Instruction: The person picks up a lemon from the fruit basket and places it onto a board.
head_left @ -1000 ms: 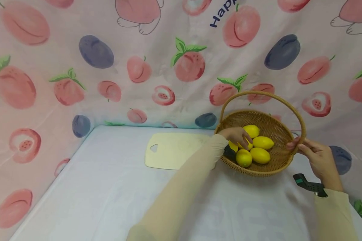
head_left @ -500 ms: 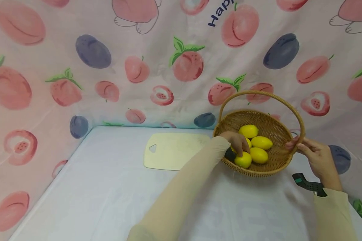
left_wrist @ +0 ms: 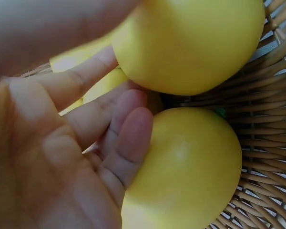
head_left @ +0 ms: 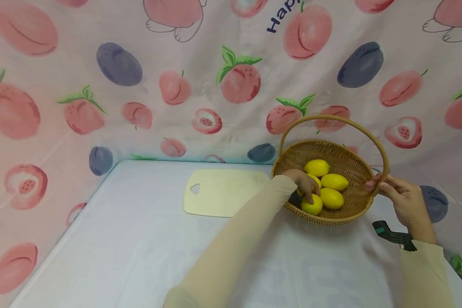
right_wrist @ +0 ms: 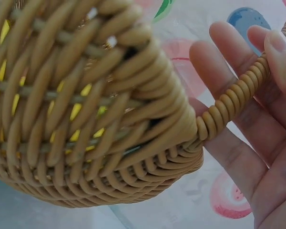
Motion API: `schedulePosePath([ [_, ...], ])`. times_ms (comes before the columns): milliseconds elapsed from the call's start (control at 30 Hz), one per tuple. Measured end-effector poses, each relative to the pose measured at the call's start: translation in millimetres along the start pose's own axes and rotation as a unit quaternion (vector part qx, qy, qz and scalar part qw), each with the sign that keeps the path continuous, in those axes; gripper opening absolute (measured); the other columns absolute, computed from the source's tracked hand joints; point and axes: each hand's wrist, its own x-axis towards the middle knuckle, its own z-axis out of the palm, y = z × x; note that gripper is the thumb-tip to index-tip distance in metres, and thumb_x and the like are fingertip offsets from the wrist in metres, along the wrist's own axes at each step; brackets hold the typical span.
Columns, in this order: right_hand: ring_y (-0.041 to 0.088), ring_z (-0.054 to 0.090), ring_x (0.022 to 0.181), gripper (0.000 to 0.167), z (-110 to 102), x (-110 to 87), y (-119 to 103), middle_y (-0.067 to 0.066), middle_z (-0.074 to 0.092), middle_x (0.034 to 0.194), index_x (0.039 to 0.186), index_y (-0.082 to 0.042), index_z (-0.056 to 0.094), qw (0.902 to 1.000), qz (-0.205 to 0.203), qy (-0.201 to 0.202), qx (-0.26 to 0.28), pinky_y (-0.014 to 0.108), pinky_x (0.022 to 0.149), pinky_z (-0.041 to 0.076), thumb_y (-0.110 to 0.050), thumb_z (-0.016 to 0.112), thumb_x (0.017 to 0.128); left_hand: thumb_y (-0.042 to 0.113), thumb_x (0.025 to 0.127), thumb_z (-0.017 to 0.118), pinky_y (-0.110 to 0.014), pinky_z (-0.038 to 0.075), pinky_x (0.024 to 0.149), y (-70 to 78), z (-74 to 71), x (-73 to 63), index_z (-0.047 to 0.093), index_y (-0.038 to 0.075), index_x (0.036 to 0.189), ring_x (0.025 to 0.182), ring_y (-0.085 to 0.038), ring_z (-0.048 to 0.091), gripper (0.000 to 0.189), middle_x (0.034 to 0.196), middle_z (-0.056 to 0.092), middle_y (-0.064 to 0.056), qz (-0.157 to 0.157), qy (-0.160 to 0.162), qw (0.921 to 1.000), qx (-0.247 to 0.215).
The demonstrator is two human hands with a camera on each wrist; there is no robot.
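Note:
A tan wicker basket (head_left: 327, 149) with a tall hoop handle (head_left: 333, 117) tilts toward me at the right, holding several yellow lemons (head_left: 334, 182). Reaching over its left rim, my left hand (head_left: 303, 181) has its thumb and fingers around the front lemon (head_left: 312, 206). In the left wrist view, that lemon (left_wrist: 195, 43) sits between the blurred thumb and the index finger; the curled outer fingers lie against another lemon (left_wrist: 190, 162). My right hand (head_left: 406, 201) grips the handle's right foot, and the right wrist view shows thumb and fingers around the wrapped handle (right_wrist: 243, 90).
A cream cutting board (head_left: 215, 192) with a triangular hole lies left of the basket, partly covered by the left sleeve (head_left: 231, 252). Behind the white table (head_left: 111, 248) hangs a fruit-printed cloth (head_left: 200, 55). A black wrist mount (head_left: 394, 235) sits on the right wrist.
The left hand has gone lower among the lemons, its fingers moving from above them onto the front one. The right hand keeps its hold on the handle.

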Motion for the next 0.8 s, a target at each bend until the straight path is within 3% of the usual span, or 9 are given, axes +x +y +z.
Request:
schedulePosePath([
  [100,0.001,0.066,0.09,0.02,1.3,-0.2,0.7,-0.007,0.072,0.09,0.108,0.017,0.054,0.9999,-0.001,0.003,0.013,0.009,0.079,0.051,0.011,0.043,0.093,0.029,0.09,0.063,-0.014,0.04,0.099,0.0,-0.1,0.2,0.038,0.024,0.144,0.135,-0.007,0.037,0.061,0.153,0.029,0.008,0.01,-0.011,0.9998,0.013],
  [200,0.001,0.066,0.089,0.019,1.9,-0.6,0.4,-0.007,0.072,0.089,0.107,0.018,0.054,0.9998,0.002,0.011,0.013,0.009,0.079,0.051,0.01,0.044,0.093,0.036,0.088,0.064,-0.013,0.038,0.1,-1.0,-1.4,1.3,0.038,0.022,0.145,0.134,-0.007,0.038,0.063,0.15,0.035,0.007,0.028,-0.02,0.9977,0.058],
  [333,0.0,0.066,0.089,0.019,2.0,-0.4,-0.6,-0.008,0.072,0.089,0.107,0.016,0.055,0.9999,0.004,0.014,0.004,0.009,0.078,0.051,0.009,0.044,0.093,0.04,0.085,0.066,-0.015,0.036,0.103,-3.0,-4.6,-0.2,0.043,0.022,0.142,0.133,-0.005,0.037,0.064,0.146,0.042,0.007,0.029,-0.014,0.9954,0.09],
  [633,0.0,0.065,0.088,0.019,1.6,-0.2,-2.1,-0.008,0.071,0.089,0.106,0.021,0.051,0.9998,-0.007,0.008,-0.017,0.009,0.077,0.051,0.01,0.044,0.093,0.037,0.084,0.068,-0.017,0.026,0.113,-4.5,-14.2,-11.3,0.034,0.022,0.147,0.142,-0.007,0.024,0.073,0.154,0.028,0.008,0.014,-0.01,0.9932,0.115],
  [800,0.0,0.066,0.087,0.02,1.5,-0.8,-0.9,-0.01,0.071,0.088,0.107,0.023,0.051,0.9993,-0.007,0.011,-0.034,0.01,0.077,0.052,0.01,0.044,0.093,0.035,0.083,0.07,-0.016,0.034,0.107,-7.1,-13.1,-12.2,0.037,0.022,0.145,0.137,-0.007,0.033,0.072,0.15,0.036,0.008,0.018,0.002,0.9966,0.08],
])
